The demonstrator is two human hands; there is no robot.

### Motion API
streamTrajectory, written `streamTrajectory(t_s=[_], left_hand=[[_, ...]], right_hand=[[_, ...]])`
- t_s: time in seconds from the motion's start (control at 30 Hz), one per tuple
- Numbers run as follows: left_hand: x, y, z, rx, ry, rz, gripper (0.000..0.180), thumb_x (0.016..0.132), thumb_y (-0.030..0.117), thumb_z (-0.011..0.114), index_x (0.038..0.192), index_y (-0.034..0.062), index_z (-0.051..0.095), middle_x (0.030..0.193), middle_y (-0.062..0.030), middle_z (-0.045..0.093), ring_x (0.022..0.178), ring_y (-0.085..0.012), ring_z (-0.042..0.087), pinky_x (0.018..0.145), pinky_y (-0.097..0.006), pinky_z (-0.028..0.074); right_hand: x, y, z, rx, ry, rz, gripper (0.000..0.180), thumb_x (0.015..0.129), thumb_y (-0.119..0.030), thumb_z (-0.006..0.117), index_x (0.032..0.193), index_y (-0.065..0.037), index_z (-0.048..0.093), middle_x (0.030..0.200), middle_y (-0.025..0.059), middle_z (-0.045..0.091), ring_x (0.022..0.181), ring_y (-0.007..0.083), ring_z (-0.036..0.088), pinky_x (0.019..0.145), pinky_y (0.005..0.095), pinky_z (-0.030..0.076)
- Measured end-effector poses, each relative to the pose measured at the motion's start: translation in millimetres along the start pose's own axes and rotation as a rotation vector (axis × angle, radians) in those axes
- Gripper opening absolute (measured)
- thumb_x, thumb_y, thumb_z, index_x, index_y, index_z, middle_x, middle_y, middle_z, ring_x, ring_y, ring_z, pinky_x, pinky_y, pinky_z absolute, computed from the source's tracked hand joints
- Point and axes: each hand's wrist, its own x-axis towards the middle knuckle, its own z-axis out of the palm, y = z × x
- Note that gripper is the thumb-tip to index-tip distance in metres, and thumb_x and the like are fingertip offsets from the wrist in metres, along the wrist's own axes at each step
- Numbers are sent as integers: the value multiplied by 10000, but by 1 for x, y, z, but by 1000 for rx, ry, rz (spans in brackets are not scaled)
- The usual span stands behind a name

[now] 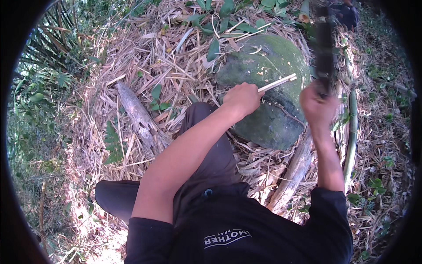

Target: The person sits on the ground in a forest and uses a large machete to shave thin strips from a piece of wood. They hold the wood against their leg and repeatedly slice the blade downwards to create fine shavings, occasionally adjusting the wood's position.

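My left hand (243, 99) is closed around a pale, thin split stick (280, 82), perhaps bamboo. Its free end slants up to the right over a large moss-green boulder (288, 55). To the right of the boulder, my right hand (318, 105) is raised and wrapped round the lower end of a machete (324, 48). The broad dark blade points away from me, smeared by motion and apart from the stick. My right fingers hide the machete's handle.
A weathered log (136, 110) lies left of my bent leg, and another (294, 171) slants below the boulder. A green bamboo pole (353, 127) runs along the right. Dry leaf litter (154, 53) covers the ground. Something dark (346, 15) sits at the far right.
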Motion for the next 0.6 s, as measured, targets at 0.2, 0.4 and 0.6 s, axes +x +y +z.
streamTrajectory(t_s=[0.2, 0.4, 0.6], left_hand=[[2, 4, 13, -31, 32, 38, 434, 997, 362, 518, 976, -25, 714, 962, -268, 694, 924, -448, 675, 832, -523, 527], [1, 1, 16, 13, 81, 88, 405, 989, 345, 528, 942, -19, 699, 911, -258, 698, 866, -421, 692, 797, -515, 539], [3, -12, 45, 335, 271, 192, 303, 958, 293, 561, 962, -10, 582, 849, -228, 685, 835, -362, 715, 748, -464, 562]], right_hand=[[-20, 41, 31, -511, -363, 352, 270, 858, -206, 653, 1022, 0, 592, 840, 257, 689, 849, 460, 672, 784, 537, 527], [-15, 34, 23, -479, -392, 342, 271, 845, -181, 645, 1023, 20, 605, 861, 272, 684, 874, 465, 667, 807, 526, 522], [-24, 61, 7, 93, -434, 604, 189, 836, -112, 628, 962, 25, 593, 742, 148, 649, 636, 284, 648, 598, 397, 532]])
